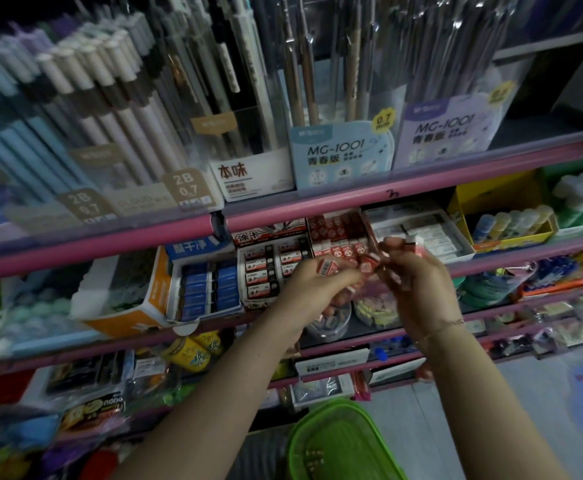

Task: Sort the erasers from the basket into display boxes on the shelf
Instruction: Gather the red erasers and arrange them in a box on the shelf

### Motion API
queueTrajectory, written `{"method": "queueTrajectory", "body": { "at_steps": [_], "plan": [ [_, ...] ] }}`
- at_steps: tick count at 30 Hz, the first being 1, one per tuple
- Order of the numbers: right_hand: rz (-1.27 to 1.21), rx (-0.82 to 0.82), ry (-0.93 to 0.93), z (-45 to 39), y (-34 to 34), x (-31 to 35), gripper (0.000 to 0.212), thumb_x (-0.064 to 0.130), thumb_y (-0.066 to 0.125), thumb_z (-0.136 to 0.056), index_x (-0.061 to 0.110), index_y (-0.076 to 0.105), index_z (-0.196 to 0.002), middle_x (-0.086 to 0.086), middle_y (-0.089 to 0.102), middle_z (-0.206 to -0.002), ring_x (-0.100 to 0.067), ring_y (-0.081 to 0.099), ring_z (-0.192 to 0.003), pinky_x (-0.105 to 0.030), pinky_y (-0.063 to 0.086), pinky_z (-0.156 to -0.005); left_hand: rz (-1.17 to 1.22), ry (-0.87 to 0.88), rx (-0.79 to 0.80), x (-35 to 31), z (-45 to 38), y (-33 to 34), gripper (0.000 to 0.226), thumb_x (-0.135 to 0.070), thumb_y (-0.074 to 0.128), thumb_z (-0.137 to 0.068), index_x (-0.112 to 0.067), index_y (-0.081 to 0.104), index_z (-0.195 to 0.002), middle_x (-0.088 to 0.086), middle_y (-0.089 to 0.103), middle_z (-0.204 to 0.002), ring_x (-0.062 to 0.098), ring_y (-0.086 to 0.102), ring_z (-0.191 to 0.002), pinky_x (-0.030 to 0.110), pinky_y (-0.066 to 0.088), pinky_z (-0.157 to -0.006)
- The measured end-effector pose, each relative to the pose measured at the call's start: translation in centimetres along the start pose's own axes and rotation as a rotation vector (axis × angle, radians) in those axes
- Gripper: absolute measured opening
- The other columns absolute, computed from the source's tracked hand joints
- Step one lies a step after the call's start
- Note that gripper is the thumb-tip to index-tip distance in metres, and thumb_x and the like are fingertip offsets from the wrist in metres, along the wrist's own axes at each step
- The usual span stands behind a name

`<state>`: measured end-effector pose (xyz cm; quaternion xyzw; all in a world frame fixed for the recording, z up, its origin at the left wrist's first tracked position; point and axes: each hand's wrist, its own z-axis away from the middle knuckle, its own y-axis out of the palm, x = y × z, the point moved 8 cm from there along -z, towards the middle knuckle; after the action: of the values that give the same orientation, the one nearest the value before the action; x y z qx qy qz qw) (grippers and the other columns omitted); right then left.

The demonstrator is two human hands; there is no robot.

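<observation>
Both hands are raised in front of the second shelf. My left hand [312, 285] grips several small red-and-white erasers [326, 266]. My right hand [413, 271] pinches another red eraser [415, 244] beside a red eraser [369, 264] at the front of the red display box [338, 233]. That box holds rows of red erasers. To its left stand a box of black-and-red erasers [269, 268] and a box of blue erasers [210, 289]. A white eraser box [421, 230] stands to its right. The green mesh basket [338, 441] sits below, near the bottom edge.
Pink shelf rails [317, 202] run across the view. Pen and pencil-lead boxes [342, 157] fill the top shelf. A yellow box of correction tapes [511, 220] stands at right. Round tubs [375, 310] and assorted stationery crowd the lower shelves. Grey floor shows at lower right.
</observation>
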<state>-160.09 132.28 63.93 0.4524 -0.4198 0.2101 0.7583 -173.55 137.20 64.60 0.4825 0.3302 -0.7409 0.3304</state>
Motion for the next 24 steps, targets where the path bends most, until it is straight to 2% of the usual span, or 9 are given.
{"method": "queueTrajectory", "body": {
  "at_steps": [2, 4, 7, 9, 11, 13, 16, 20, 24],
  "plan": [
    [0.248, 0.042, -0.032, 0.3, -0.5, 1.1, 0.019, -0.004, 0.049, -0.087, 0.008, 0.064, -0.089, -0.006, 0.070, -0.083, -0.013, 0.067, -0.075, -0.026, 0.053, -0.072, -0.025, 0.017, 0.036, -0.2, 0.1, -0.5, 0.007, -0.024, 0.065, -0.087, -0.028, 0.069, -0.090, -0.005, 0.063, -0.072, 0.000, 0.055, -0.052, 0.016, 0.040, -0.045],
    [0.375, 0.204, 0.042, 0.9, 0.2, 0.9, 0.018, -0.004, 0.052, -0.086, 0.007, 0.065, -0.092, -0.008, 0.069, -0.086, -0.016, 0.066, -0.078, -0.029, 0.053, -0.074, -0.045, 0.019, 0.096, -0.4, 0.0, -0.8, 0.007, -0.025, 0.064, -0.087, -0.031, 0.069, -0.087, -0.002, 0.065, -0.078, 0.001, 0.056, -0.054, 0.017, 0.040, -0.044],
    [0.574, 0.289, 0.058, 1.6, 0.5, 0.9, 0.016, -0.004, 0.060, -0.083, 0.011, 0.067, -0.085, -0.004, 0.067, -0.076, -0.012, 0.063, -0.066, -0.020, 0.054, -0.061, -0.091, 0.022, 0.176, -0.7, -0.6, -0.7, 0.008, -0.028, 0.067, -0.087, -0.033, 0.070, -0.082, -0.002, 0.066, -0.075, 0.003, 0.056, -0.054, 0.015, 0.038, -0.042],
    [0.612, 0.180, -0.013, 1.2, -0.3, 1.5, 0.011, -0.001, 0.064, -0.081, 0.010, 0.066, -0.083, -0.004, 0.066, -0.070, -0.011, 0.059, -0.057, -0.019, 0.050, -0.053, -0.128, 0.060, 0.131, -1.2, -1.7, -1.1, 0.004, -0.031, 0.067, -0.087, -0.031, 0.069, -0.085, -0.013, 0.063, -0.060, -0.001, 0.054, -0.047, 0.014, 0.037, -0.041],
    [0.690, -0.001, -0.109, 0.4, -1.8, 2.3, 0.004, 0.003, 0.066, -0.082, 0.006, 0.064, -0.081, -0.004, 0.063, -0.063, -0.007, 0.054, -0.047, -0.016, 0.043, -0.044, -0.312, 0.141, -0.002, -2.0, -3.6, -2.0, 0.005, -0.036, 0.066, -0.087, -0.032, 0.067, -0.087, -0.017, 0.064, -0.063, -0.006, 0.050, -0.042, 0.017, 0.036, -0.044],
    [0.825, -0.153, -0.206, -0.3, -3.0, 2.9, 0.007, 0.008, 0.067, -0.083, 0.003, 0.062, -0.083, -0.008, 0.059, -0.067, -0.013, 0.049, -0.049, -0.018, 0.038, -0.043, -0.604, 0.189, -0.067, -2.4, -5.3, -1.9, 0.005, -0.041, 0.061, -0.089, -0.036, 0.062, -0.088, -0.013, 0.068, -0.085, -0.007, 0.051, -0.048, 0.020, 0.039, -0.048],
    [1.065, -0.283, -0.358, -0.6, -2.9, 3.4, 0.018, 0.015, 0.068, -0.083, -0.001, 0.061, -0.084, -0.012, 0.052, -0.086, -0.019, 0.045, -0.063, -0.019, 0.028, -0.050, -0.881, 0.210, 0.041, -2.0, -7.2, -0.1, 0.016, -0.045, 0.055, -0.091, -0.041, 0.059, -0.106, -0.008, 0.063, -0.122, 0.007, 0.062, -0.071, 0.021, 0.040, -0.054],
    [1.119, -0.327, -0.492, -0.3, -1.8, 3.1, 0.011, 0.003, 0.069, -0.080, -0.003, 0.060, -0.084, -0.010, 0.047, -0.089, -0.016, 0.040, -0.065, -0.016, 0.023, -0.057, -0.971, 0.227, 0.106, -1.4, -8.7, 1.5, 0.039, -0.052, 0.057, -0.089, -0.039, 0.054, -0.125, -0.004, 0.058, -0.127, 0.019, 0.064, -0.092, 0.022, 0.033, -0.051],
    [1.156, -0.322, -0.578, 0.0, -0.9, 2.1, 0.011, -0.007, 0.069, -0.075, -0.004, 0.058, -0.077, -0.008, 0.042, -0.084, -0.009, 0.033, -0.059, -0.014, 0.023, -0.056, -0.951, 0.227, 0.099, -0.6, -9.3, 1.6, 0.042, -0.056, 0.059, -0.084, -0.040, 0.054, -0.122, -0.002, 0.055, -0.126, 0.019, 0.062, -0.088, 0.026, 0.038, -0.061]
  ]
}}
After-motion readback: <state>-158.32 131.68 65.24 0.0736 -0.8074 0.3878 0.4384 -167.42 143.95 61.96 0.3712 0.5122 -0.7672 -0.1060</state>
